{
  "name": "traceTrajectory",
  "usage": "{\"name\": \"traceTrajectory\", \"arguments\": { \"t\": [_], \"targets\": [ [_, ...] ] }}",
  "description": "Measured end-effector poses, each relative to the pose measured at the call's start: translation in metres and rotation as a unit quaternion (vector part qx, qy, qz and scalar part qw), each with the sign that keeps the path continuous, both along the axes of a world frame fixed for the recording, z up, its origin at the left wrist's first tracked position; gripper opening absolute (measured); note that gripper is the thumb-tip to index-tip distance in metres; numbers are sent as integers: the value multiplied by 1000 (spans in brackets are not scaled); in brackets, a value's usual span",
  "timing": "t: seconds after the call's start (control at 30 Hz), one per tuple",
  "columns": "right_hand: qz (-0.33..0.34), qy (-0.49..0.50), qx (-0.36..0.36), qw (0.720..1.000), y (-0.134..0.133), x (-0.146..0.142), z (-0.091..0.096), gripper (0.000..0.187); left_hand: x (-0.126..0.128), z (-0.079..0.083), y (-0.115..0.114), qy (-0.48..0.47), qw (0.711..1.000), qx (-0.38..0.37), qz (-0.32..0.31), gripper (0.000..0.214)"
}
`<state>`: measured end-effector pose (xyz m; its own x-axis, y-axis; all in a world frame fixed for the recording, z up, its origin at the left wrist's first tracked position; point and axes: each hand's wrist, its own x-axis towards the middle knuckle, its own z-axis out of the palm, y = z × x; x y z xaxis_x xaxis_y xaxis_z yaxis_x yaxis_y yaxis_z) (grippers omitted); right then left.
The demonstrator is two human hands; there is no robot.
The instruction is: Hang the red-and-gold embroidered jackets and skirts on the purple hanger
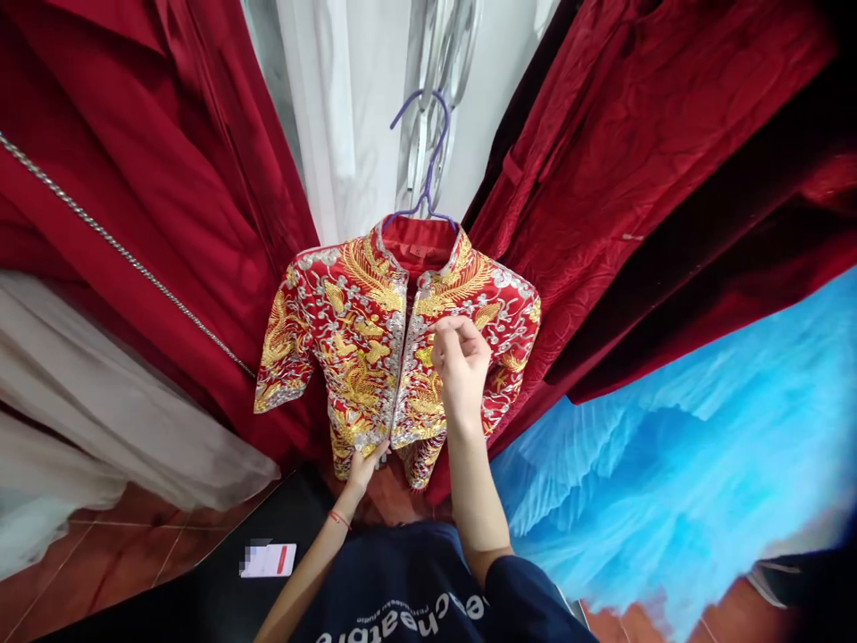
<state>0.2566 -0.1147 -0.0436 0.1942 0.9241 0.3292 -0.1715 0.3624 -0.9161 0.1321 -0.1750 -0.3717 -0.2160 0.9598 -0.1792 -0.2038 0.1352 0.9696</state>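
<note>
1. A red jacket (375, 348), thick with gold and silver embroidery, hangs on a purple hanger (428, 161) between dark red gowns (636, 179) on both sides, its front facing the person.
2. The jacket's long axis runs straight down from collar to hem, and the front opening (406, 357) follows that same line down the middle.
3. The right hand (461, 366) is raised against the chest panel just right of the opening, its grip closed, fingertips pinched on a bit of the embroidered cloth or a fastening there; which one is too small to tell.
4. The left hand (365, 464) is lower, at the hem, its grip closed on the bottom edge just left of the opening.
5. So the two hands sit at opposite ends of the opening, right near the top, left at the bottom; the right is the nearer one to the collar.
6. A pale blue pleated skirt (669, 464) spreads out lower right, white fabric (100, 411) lower left, and a small white card (268, 560) lies on a dark surface by the person's left forearm.
</note>
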Motion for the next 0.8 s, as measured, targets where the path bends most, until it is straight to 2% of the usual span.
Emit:
{"name": "traceTrajectory", "arguments": {
  "t": [0.07, 0.23, 0.33, 0.4, 0.57, 0.7, 0.8],
  "targets": [
    [20, -49, -6, 999, 6, 9, -8, 26, 0, 0, 3, 2, 1000, 3, -1, 40],
    [58, -192, -118, 973, 15, 10, -75, 47, 1, 1, 5, -3, 1000, -28, -6, 44],
    [64, -191, -140, 969, 18, 2, -98, 53, 2, 2, 3, -2, 1000, -26, -10, 47],
    [65, -171, -148, 972, 21, -3, -99, 57, 2, 3, 1, 0, 999, -31, -17, 47],
    [74, -164, -186, 966, 30, -6, -87, 61, 1, 4, -5, 2, 999, -50, -22, 48],
    [100, -147, -210, 961, 31, -8, -85, 63, 3, -2, -9, -12, 999, -47, -25, 44],
    [119, -117, -199, 966, 30, -10, -87, 57, 3, -6, -11, -13, 998, -49, -21, 41]
  ]
}}
